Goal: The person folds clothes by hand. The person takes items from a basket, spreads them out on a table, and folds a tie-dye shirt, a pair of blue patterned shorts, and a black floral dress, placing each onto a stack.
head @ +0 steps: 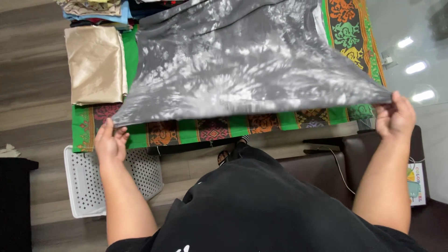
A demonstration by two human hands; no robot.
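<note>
Over the table, in the head view, you hold a grey tie-dye patterned cloth garment (233,60) stretched out flat between both hands. Your left hand (110,141) pinches its near left corner, fingers closed on the hem; your right hand (395,116) grips the near right corner the same way — both closed tight on the fabric, which spreads away from you above a green woven tablecloth with red and orange patterned bands (205,128).

At the lower right, beside your right forearm, a small rectangular card with bright coloured print (416,186) rests on a dark brown seat (322,170).

On the tablecloth's left part lies a folded beige satin cloth (95,63), with a stack of folded clothes (98,10) just beyond it. Below the table's left end, a white perforated plastic basket (88,186) sits on the grey wood-plank floor (32,70) — to the right, a glossy pale surface (415,42) reflects ceiling lights.
</note>
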